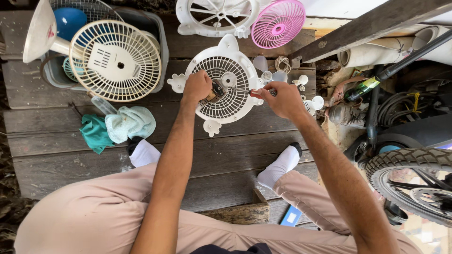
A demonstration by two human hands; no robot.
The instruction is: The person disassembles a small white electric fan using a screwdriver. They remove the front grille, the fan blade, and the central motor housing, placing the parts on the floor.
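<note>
Working mid-disassembly on the white fan grille (226,89) lying on the wooden planks (226,164), left hand (197,86) clamped on the small motor (217,89), right hand (282,99) closed around a screwdriver (256,92), loose parts (287,75) already set beside.

A fan housing (226,89) lies on the plank floor (56,160), under both hands: the left hand (197,86) rests on its centre, the right hand (284,99) at its right edge holding a screwdriver (256,92). Left of the left hand, a fan guard (115,61) leans on a bin (155,28); cloths (120,126) lie below it. Beyond the hands sit two more guards (278,22). A wheel (414,181) stands right of the right hand.
</note>
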